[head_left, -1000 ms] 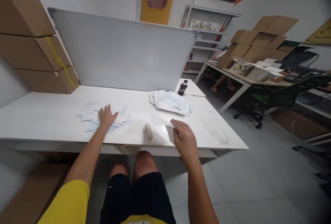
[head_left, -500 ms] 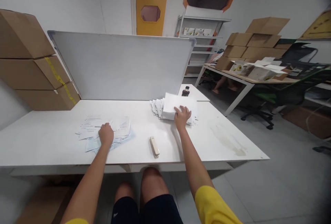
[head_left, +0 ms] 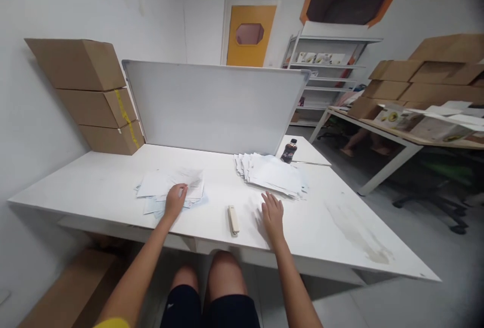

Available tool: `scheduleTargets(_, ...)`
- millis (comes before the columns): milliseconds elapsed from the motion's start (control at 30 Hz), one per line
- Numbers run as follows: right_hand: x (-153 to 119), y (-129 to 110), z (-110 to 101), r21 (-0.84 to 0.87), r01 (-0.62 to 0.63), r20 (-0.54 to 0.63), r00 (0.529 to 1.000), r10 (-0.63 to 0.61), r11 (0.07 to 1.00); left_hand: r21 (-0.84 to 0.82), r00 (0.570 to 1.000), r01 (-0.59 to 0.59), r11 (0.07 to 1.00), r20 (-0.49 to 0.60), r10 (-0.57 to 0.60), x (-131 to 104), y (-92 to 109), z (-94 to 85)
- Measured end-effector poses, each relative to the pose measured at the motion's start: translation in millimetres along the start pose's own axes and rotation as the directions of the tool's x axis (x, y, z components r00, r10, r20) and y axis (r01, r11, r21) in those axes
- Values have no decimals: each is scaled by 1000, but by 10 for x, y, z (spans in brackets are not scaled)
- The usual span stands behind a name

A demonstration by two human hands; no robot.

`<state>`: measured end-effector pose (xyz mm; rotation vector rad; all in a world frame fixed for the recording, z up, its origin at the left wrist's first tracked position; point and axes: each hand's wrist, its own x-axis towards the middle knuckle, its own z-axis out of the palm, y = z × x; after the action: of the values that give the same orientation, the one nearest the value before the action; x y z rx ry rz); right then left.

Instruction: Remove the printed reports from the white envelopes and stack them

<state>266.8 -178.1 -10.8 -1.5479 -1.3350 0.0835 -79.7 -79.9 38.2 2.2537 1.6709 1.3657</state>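
Note:
My left hand [head_left: 176, 202] is closed at the edge of a paper sheet [head_left: 191, 176], which is blurred and slightly raised over a loose pile of papers [head_left: 153, 184]. Pale blue sheets [head_left: 153, 205] stick out from the bottom of that pile. Fingers apart and holding nothing, my right hand [head_left: 273, 217] hovers over the table in front of a thick, fanned stack of white papers [head_left: 276, 172]. Between my two hands a cream stapler [head_left: 233, 220] lies on the white table [head_left: 215, 202].
A whiteboard [head_left: 215, 108] stands along the table's back edge. Stacked cardboard boxes [head_left: 102, 108] rise at the back left. Behind the paper stack is a dark drink bottle [head_left: 289, 151]. A second table [head_left: 397, 136] with boxes stands to the right, a person's legs beneath it.
My right hand has come off the white paper stack and back toward me, leaving the top sheets lying flat. My left hand has shifted at its pile. The whole view has turned left.

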Motion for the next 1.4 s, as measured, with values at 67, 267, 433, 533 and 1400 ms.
scheduleTargets(67,-304,-282,12,236,-251,-13,965,261,939,-149,994,-25,988,-110,9,-302,295,-34)
scheduleTargets(267,-840,-1154,93,600,-552,400,834,380,579,-394,940,-311,865,9,342,-1232,1303,-69)
scheduleTargets(433,-750,-1227,-156,562,-493,365,869,336,664,-473,913,-256,843,168,371,-1415,1424,-101)
scheduleTargets(533,-711,-1231,-295,490,-403,310,909,278,773,-431,959,-210,878,87,271,-1316,1272,-46)
scheduleTargets(1400,-791,-729,-357,570,-296,48,943,329,766,-560,889,401,725,430,-159,-962,800,-4)
